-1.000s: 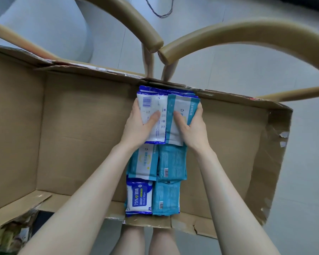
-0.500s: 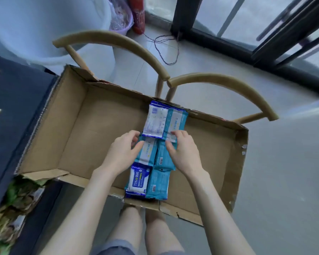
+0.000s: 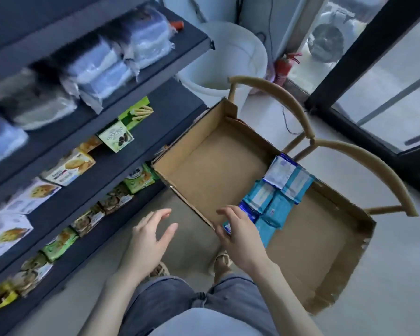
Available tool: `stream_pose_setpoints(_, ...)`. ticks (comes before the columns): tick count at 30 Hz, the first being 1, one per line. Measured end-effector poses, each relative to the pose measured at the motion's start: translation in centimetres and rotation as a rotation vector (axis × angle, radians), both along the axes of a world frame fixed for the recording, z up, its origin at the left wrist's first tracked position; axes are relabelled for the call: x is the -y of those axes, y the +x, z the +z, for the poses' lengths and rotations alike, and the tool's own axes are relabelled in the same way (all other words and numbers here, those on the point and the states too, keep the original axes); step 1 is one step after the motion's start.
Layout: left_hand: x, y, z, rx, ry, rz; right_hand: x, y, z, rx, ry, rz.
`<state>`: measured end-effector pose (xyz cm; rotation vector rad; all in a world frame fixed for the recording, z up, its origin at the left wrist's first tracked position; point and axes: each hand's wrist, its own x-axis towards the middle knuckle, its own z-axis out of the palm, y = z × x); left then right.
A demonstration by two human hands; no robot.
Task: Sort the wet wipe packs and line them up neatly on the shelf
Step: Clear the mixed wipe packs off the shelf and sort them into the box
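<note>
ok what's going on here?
A person stands beside a shelf with a cardboard box on a chair. Wet wipe packs lie in two rows in the box. Both hands are open and hold nothing: the right hand is over the nearest packs, the left hand is in the air between box and shelf. The shelf shows snack boxes.

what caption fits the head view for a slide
Open left hand and right hand hover near a brown cardboard box holding blue wet wipe packs.
</note>
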<state>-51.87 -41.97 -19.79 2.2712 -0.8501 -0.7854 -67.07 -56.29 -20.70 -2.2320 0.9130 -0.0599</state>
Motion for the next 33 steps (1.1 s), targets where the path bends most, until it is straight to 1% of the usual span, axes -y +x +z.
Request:
stream_pose_setpoints(3, -6.1, 2.5, 0.4, -0.021, -0.024, 0.085, -4.7, 3.6, 0.4, 0.03, -0.022, 0.048)
stream_pose_setpoints(6, -10.8, 5.2, 1.3, -0.004, -0.058, 0.151, -8.6, 7.6, 1.2, 0.083, -0.006, 0.075)
stream_pose_setpoints(10, -15.0, 9.9, 3.4, 0.111, -0.146, 0.228, -12.1, 13.7, 3.6, 0.182, -0.038, 0.171)
stream_pose_setpoints(13, -16.8, 13.5, 5.4, 0.149, -0.239, 0.302, -13.4, 18.4, 6.5, 0.266, -0.073, 0.223)
stream_pose_setpoints(16, -17.1, 16.9, 7.6, 0.171, -0.32, 0.336, -13.7, 23.0, 9.3, 0.367, -0.091, 0.259)
stream_pose_setpoints(20, -16.2, 21.7, 11.4, 0.196, -0.494, 0.389, -13.0, 29.4, 13.1, 0.478, -0.143, 0.301)
stream_pose_setpoints(25, -13.7, 28.9, 15.5, 0.322, -0.646, 0.426, -10.1, 38.1, 16.7, 0.605, -0.153, 0.31)
stream_pose_setpoints(27, -12.5, 31.9, 16.6, 0.39, -0.645, 0.45, -8.6, 41.8, 17.7, 0.614, -0.143, 0.298)
stream_pose_setpoints(30, -10.5, 36.7, 17.2, 0.41, -0.601, 0.492, -6.2, 47.0, 18.4, 0.602, -0.102, 0.291)
stream_pose_setpoints(33, -8.0, 41.8, 17.0, 0.38, -0.446, 0.556, -4.0, 52.0, 18.5, 0.503, -0.061, 0.316)
